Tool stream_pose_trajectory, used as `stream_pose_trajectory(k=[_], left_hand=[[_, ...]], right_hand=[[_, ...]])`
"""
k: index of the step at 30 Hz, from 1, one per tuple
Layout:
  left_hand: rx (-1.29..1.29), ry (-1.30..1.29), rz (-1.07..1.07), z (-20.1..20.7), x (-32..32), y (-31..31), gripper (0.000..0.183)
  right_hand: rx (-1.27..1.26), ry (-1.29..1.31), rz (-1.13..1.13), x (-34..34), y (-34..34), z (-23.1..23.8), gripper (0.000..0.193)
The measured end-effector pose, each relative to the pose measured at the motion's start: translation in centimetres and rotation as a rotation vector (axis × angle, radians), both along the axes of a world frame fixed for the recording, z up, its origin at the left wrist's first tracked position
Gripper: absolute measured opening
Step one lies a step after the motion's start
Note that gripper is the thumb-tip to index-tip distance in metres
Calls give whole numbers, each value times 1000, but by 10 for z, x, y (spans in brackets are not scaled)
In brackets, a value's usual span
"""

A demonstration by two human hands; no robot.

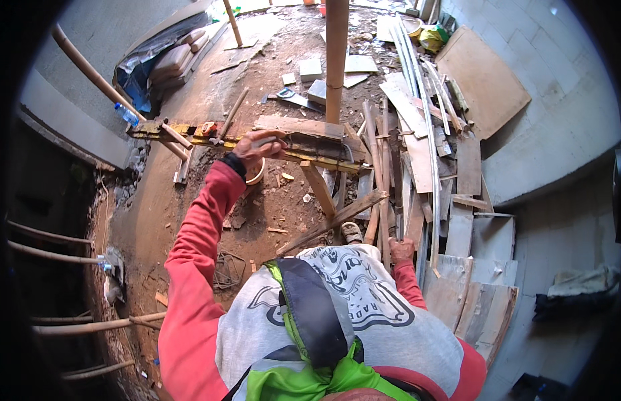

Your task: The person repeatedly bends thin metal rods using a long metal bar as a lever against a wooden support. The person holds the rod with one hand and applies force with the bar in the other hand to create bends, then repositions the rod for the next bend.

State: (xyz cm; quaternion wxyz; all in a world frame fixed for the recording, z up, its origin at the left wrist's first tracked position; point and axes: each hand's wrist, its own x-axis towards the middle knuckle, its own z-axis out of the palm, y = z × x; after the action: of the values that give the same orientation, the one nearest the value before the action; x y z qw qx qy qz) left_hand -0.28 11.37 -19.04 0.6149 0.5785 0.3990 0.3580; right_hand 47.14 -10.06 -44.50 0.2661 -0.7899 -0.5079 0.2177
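My left hand [257, 150], a dark band at its wrist, is closed over the near edge of a narrow bench. A small pale piece shows between its fingers, too unclear to name. Under and beside it runs the worn yellow-and-black beam [160, 131] of the bench. A rough plank [300, 125] lies along the bench top, just right of this hand. An orange tape measure [209, 128] rests on the beam to the left. Low on my right side, my right hand [401, 250] is a fist beside upright wooden poles [382, 200]; what it grips is hidden.
A bamboo post [335, 60] rises behind the bench. Scrap boards [469, 164] and long metal strips [417, 87] are heaped at the right. A handsaw [298, 99] lies on the ground beyond. A plastic bottle [126, 114] sits at the bench's left end. Stacked sacks [173, 65] stand far left.
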Motion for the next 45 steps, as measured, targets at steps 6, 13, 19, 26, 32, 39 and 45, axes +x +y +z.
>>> stream_pose_trajectory(k=[6, 13, 19, 26, 32, 39, 45], left_hand=[[862, 808, 324, -29, -18, 60, 15], [717, 850, 329, -18, -8, 38, 21], [689, 735, 325, -51, -29, 40, 36], [809, 788, 302, -49, -28, 39, 39], [831, 748, 317, -45, -20, 45, 27], [1041, 556, 377, -64, -11, 41, 11], [1022, 350, 389, -69, -3, 13, 6]], right_hand=[[-43, 145, -101, -36, -38, 25, 38], [-225, 234, -64, -66, -72, 69, 45], [-64, 258, 8, -87, -77, 30, 35], [-20, 291, 110, -113, -69, 54, 37], [-230, 682, 72, -131, -58, 59, 34], [-562, 1240, -146, -178, -51, 178, 55], [-618, 1296, -117, -202, -41, 224, 57]])
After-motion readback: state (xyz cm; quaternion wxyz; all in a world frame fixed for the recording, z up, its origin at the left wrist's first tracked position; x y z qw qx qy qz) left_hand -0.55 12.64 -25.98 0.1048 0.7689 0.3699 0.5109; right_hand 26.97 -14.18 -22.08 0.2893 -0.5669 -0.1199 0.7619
